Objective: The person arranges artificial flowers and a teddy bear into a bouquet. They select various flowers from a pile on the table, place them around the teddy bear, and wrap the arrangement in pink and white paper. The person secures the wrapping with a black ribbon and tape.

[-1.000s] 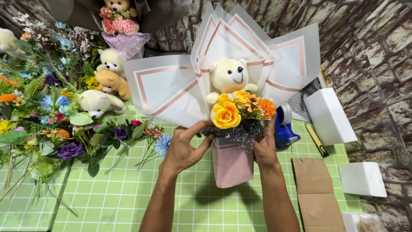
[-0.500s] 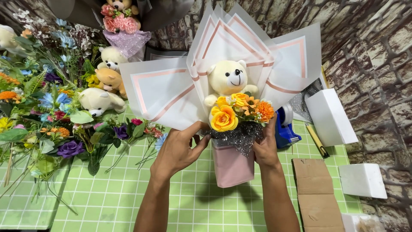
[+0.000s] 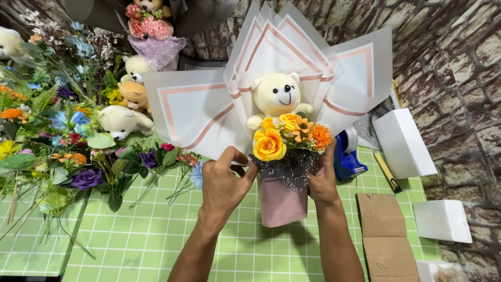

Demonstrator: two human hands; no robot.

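1. I see the bouquet (image 3: 284, 156) standing upright at the centre of the frame on the green grid mat (image 3: 156, 245), its pink wrapped base (image 3: 282, 203) resting on the mat.
2. My left hand (image 3: 224, 183) is at the bouquet's left side, just left of centre. Its fingers are curled, with the thumb and fingertips pinching the lower edge of the white wrapping paper (image 3: 193, 112) beside the yellow rose (image 3: 269, 145).
3. My right hand (image 3: 323, 180) is pressed against the bouquet's right side, fingers wrapped round the dark glittery mesh (image 3: 287, 167) under the orange flowers (image 3: 313, 134). It grips the bundle; the fingertips are hidden behind it, so I cannot tell how tightly.
4. A cream teddy bear (image 3: 277, 96) sits in the bouquet above the flowers, backed by fanned white sheets with pink borders.
5. At the left of the frame lies a heap of loose artificial flowers (image 3: 57, 136), with small plush bears (image 3: 128, 104) among them.
6. In the upper left stands another bouquet with pink flowers (image 3: 148, 28) in purple wrap.
7. Right of the bouquet, just beside my right hand, is a blue tape dispenser (image 3: 347, 159).
8. Further right are white foam blocks (image 3: 404, 143), and brown cardboard pieces (image 3: 386, 235) lie in the lower right.
9. A brick-pattern wall (image 3: 454, 68) fills the upper right.
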